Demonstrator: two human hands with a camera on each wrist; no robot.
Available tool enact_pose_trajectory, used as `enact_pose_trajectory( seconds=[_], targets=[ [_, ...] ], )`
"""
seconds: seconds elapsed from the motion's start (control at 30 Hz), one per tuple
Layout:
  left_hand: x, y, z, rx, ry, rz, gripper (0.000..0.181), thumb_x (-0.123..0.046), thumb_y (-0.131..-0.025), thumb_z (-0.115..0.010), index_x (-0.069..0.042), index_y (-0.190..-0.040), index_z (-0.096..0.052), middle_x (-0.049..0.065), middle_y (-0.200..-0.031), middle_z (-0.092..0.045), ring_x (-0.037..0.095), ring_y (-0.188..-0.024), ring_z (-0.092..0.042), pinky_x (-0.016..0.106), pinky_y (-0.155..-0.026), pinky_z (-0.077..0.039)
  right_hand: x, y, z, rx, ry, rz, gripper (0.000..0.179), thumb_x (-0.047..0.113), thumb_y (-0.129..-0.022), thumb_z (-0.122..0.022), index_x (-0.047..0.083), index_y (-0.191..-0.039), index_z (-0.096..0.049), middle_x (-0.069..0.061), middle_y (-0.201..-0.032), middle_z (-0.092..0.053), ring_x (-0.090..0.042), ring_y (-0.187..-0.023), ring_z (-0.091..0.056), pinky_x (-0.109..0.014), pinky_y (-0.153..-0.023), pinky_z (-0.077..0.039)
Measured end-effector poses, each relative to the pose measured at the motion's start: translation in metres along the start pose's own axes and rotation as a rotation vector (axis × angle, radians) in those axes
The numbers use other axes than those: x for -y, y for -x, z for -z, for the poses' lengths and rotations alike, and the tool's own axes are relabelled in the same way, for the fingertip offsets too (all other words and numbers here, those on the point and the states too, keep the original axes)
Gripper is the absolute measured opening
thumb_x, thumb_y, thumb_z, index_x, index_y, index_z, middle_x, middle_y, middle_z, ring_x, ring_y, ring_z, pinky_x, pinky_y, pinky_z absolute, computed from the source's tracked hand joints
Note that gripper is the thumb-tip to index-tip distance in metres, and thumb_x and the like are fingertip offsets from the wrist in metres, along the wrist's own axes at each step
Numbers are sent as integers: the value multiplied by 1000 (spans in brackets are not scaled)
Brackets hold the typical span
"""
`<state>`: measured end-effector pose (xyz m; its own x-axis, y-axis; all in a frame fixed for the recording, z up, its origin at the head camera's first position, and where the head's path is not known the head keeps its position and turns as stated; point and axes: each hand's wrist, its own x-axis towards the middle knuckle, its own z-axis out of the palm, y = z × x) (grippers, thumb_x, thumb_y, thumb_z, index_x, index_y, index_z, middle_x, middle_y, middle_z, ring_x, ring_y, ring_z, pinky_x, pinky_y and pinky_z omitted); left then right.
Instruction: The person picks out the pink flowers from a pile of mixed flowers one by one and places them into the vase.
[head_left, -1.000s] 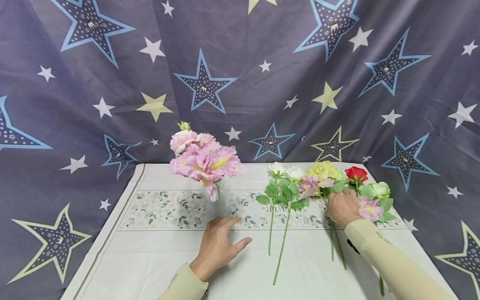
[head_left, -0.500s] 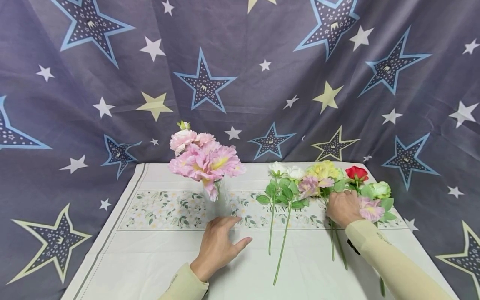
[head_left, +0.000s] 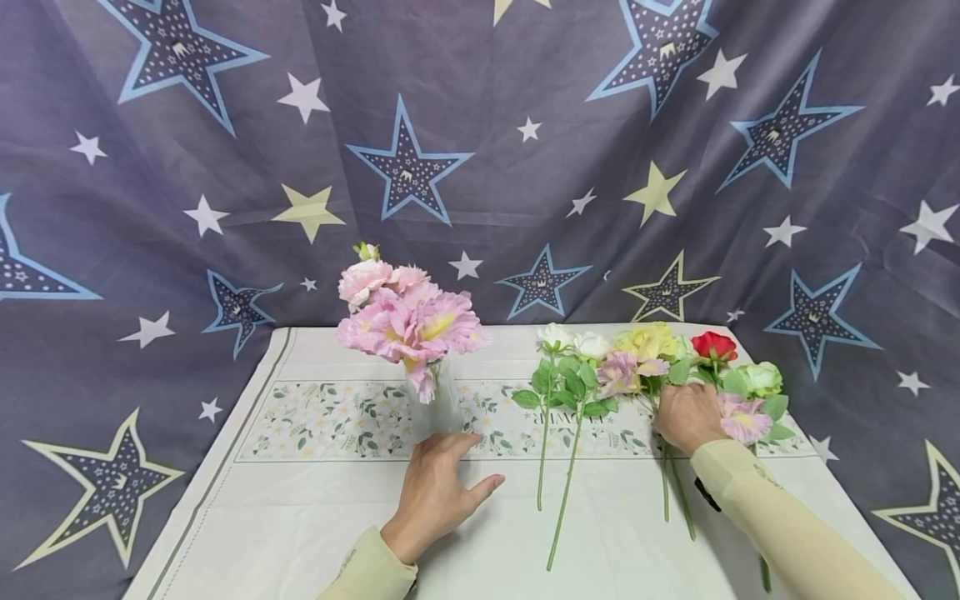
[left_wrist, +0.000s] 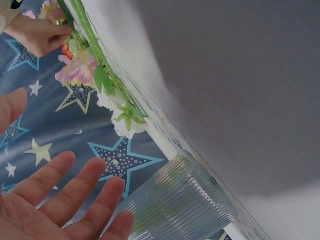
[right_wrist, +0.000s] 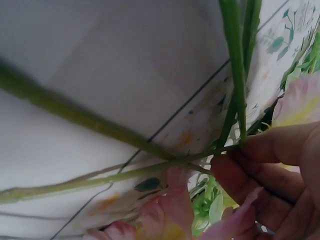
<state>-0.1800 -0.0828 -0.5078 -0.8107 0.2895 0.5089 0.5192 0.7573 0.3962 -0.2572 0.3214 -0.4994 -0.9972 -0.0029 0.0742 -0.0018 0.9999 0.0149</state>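
Observation:
My right hand (head_left: pixel 688 415) is among the artificial flowers on the right of the table. Its thumb and fingertips pinch a thin green flower stem (right_wrist: pixel 120 176) in the right wrist view; the bloom on that stem cannot be told. Around it lie a red rose (head_left: pixel 714 346), a yellow flower (head_left: pixel 648 340), a pale green rose (head_left: pixel 761 379) and a pink flower (head_left: pixel 742 417). My left hand (head_left: pixel 438 487) is held with fingers extended and thumb apart, just in front of a ribbed clear glass vase (left_wrist: pixel 180 200). Large pink flowers (head_left: pixel 412 321) stand in the vase.
Two white roses (head_left: pixel 555 336) with long stems lie between the vase and my right hand. A white tablecloth (head_left: pixel 300 517) with a floral band covers the table. Behind hangs a dark curtain (head_left: pixel 480 83) printed with stars.

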Motion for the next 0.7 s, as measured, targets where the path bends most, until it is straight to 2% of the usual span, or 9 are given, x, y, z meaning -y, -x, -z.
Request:
enact_pose_trajectory(
  seconds=[0.2,0.43,0.6,0.7],
  targets=[
    [0,0,1,-2,8,-3,59,-45,-72,-92,-12,-118,-74,2,-115,-74,24,-110,-65,49,-98,-48,-1,0,-1,-45,-8,30,23,9,-79,-68,13,-60,-55,-8,-62,-63,-32,-65,-58,-54,-79,-41],
    [-1,0,2,-10,15,-6,59,-44,-72,-92,-12,-117,-74,1,-115,-74,24,-109,-65,49,-98,-47,-1,3,3,-236,-93,74,38,8,-81,-68,18,-51,-47,0,-48,-48,-29,-56,-49,-48,-68,-32],
    [-1,0,2,-10,18,-11,59,-46,-72,-92,-13,-117,-74,0,-114,-74,24,-109,-66,49,-98,-47,1,5,8,-313,-195,77,27,9,-81,-70,17,-58,-60,1,-53,-55,-29,-59,-51,-47,-70,-31],
    [-1,-1,2,-12,17,-12,58,-45,-72,-92,-12,-117,-74,0,-114,-74,23,-109,-66,48,-98,-47,5,7,12,-352,-267,81,22,8,-80,-68,17,-61,-62,4,-53,-54,-26,-59,-49,-47,-70,-30]
  ],
)
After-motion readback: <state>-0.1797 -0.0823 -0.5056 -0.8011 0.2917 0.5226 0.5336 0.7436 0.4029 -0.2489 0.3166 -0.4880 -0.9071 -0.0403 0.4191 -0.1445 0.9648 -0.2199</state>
